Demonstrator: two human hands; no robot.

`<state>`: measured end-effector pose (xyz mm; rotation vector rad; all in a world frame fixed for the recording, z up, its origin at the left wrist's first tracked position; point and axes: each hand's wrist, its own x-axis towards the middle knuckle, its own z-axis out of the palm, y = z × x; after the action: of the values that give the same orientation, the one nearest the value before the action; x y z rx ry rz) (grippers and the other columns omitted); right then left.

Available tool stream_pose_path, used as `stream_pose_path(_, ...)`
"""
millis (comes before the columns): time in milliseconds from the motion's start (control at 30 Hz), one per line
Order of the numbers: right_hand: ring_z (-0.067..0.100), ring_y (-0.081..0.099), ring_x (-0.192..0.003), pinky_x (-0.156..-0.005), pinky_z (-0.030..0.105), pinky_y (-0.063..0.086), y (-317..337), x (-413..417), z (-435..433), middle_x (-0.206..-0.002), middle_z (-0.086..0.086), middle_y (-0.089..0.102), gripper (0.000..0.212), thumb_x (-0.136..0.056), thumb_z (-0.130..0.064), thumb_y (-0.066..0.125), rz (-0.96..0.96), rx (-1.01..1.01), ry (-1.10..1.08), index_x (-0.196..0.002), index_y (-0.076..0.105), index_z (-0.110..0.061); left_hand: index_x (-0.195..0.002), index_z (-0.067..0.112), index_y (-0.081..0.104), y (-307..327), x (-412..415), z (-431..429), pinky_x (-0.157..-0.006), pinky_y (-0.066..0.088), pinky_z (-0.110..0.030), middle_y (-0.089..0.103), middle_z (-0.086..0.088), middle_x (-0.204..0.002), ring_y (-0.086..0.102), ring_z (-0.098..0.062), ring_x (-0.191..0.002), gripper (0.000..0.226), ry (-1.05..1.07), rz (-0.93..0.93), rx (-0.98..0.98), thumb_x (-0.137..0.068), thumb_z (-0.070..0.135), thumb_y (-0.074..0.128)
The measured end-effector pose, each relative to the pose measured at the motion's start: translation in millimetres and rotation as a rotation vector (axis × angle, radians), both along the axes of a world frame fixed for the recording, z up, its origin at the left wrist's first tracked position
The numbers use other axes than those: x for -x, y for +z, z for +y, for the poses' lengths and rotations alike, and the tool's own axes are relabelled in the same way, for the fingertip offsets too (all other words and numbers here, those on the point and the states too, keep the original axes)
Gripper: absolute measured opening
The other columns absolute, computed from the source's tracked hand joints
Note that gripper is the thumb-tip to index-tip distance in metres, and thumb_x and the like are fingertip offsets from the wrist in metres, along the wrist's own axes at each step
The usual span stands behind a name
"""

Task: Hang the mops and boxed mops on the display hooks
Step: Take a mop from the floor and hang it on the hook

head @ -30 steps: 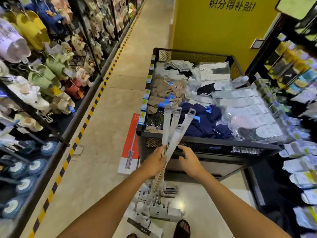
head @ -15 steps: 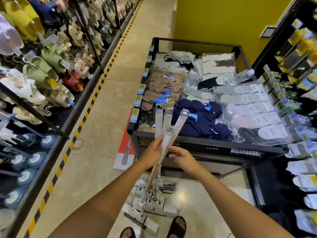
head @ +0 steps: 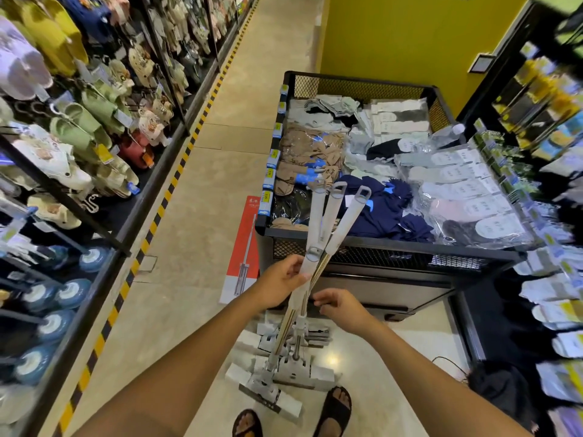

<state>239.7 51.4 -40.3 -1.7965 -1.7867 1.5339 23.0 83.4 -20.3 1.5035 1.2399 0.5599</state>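
Observation:
A bundle of several white mops [head: 326, 230] stands upright in front of me, handles fanned out at the top with hanging loops, heads [head: 284, 370] resting on the floor by my feet. My left hand [head: 282, 279] grips the handles just below the lowest loop. My right hand [head: 339, 305] is beside the shafts lower down, fingers curled and touching or nearly touching them; I cannot tell whether it grips. A red boxed mop [head: 243, 250] lies flat on the floor, left of the black bin.
A black mesh bin [head: 391, 250] full of packed socks stands right behind the mops. Shelves of slippers [head: 79, 127] line the left side above a yellow-black floor stripe. Sock racks [head: 555, 279] fill the right. A yellow wall [head: 394, 39] stands behind.
The mop handles have spread further apart at the top. My right hand has slid down the shafts, below my left hand. The view has tilted down slightly.

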Motion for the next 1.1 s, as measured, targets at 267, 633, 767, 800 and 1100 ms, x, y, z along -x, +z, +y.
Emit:
stream_pose_path(267,0.013,0.061,-0.118,-0.096,0.026,0.051,-9,74,-56,-0.132,-0.005,0.061,0.046,-0.096,-0.009,0.064,-0.039,-0.033,0.062,-0.142,0.057,-0.013,-0.122,0.035,0.061,23,51,-48,-0.091,0.053,-0.019,0.072,0.018,-0.111,0.068,0.003,-0.105,0.024,-0.051,-0.025,-0.059,-0.1,0.028,0.068)
stream_pose_path(633,0.005,0.068,-0.101,-0.094,0.035,0.058,-2,118,-106,-0.109,-0.009,0.071,0.022,-0.102,-0.036,0.062,0.06,-0.113,0.052,-0.117,0.068,-0.021,-0.131,0.03,0.064,41,85,-128,-0.095,0.056,-0.029,0.074,0.018,-0.112,0.07,-0.004,-0.109,0.036,0.132,-0.077,-0.09,-0.097,0.025,0.071)
stream_pose_path(767,0.01,0.067,-0.107,-0.095,0.032,0.056,5,120,-125,-0.116,-0.005,0.07,0.026,-0.103,-0.034,0.061,0.082,-0.099,0.133,-0.122,0.065,-0.017,-0.137,0.023,0.061,49,87,-168,-0.104,0.053,-0.027,0.067,0.017,-0.128,0.063,-0.003,-0.122,0.043,0.264,-0.109,-0.074,-0.096,0.019,0.073)
stream_pose_path(800,0.012,0.067,-0.108,-0.095,0.034,0.056,7,120,-131,-0.116,-0.004,0.07,0.024,-0.102,-0.033,0.062,0.092,-0.107,0.142,-0.121,0.065,-0.017,-0.138,0.022,0.061,50,87,-178,-0.106,0.054,-0.032,0.068,0.012,-0.13,0.063,-0.006,-0.124,0.045,0.296,-0.109,-0.077,-0.095,0.021,0.074)
stream_pose_path(1100,0.009,0.067,-0.108,-0.096,0.033,0.053,36,117,-202,-0.108,-0.013,0.071,0.013,-0.103,-0.031,0.061,0.247,-0.183,0.32,-0.097,0.063,-0.042,-0.137,0.013,0.062,83,73,-288,-0.104,0.056,-0.043,0.072,-0.005,-0.127,0.069,-0.016,-0.117,0.04,0.559,-0.153,-0.131,-0.098,0.006,0.067)
